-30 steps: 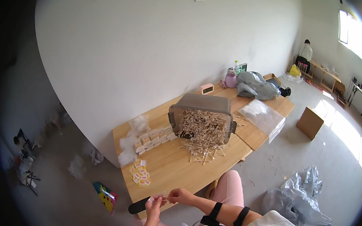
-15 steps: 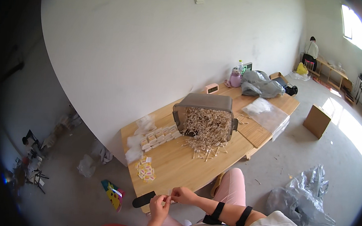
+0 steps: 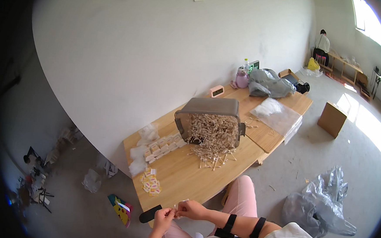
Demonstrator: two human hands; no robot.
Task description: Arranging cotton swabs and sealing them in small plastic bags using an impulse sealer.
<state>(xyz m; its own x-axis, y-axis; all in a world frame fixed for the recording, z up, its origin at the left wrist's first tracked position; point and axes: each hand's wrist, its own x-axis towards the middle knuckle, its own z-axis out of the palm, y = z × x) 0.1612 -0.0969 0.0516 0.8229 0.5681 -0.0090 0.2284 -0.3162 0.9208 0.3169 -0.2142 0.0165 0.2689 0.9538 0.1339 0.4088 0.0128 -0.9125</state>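
At the table's near edge, my left hand (image 3: 164,217) and my right hand (image 3: 192,210) meet with pinched fingers. A small whitish, see-through bit shows by the fingertips; its kind I cannot make out. Beside my left hand lies a flat black, rounded strip (image 3: 150,214). Farther up the wooden table (image 3: 195,180), a grey-brown plastic bin (image 3: 213,105) lies on its side, and a heap of cotton swabs (image 3: 213,133) spills from its mouth. Left of it stand rows of small pale boxes (image 3: 165,146). Several yellow-and-white cards (image 3: 150,182) lie nearer to me.
Clear plastic bags (image 3: 138,159) lie at the table's left end, and a plastic sheet (image 3: 280,115) at its right. Behind are a pink clock (image 3: 216,91) and a grey bag (image 3: 269,83). On the floor are a cardboard piece (image 3: 332,120) and a silvery bag (image 3: 318,205). Another person (image 3: 322,44) is far off.
The view has shifted slightly, so the table appears a little farther left. My hands remain together, and their fingers have moved a little, with the right fingers more curled.
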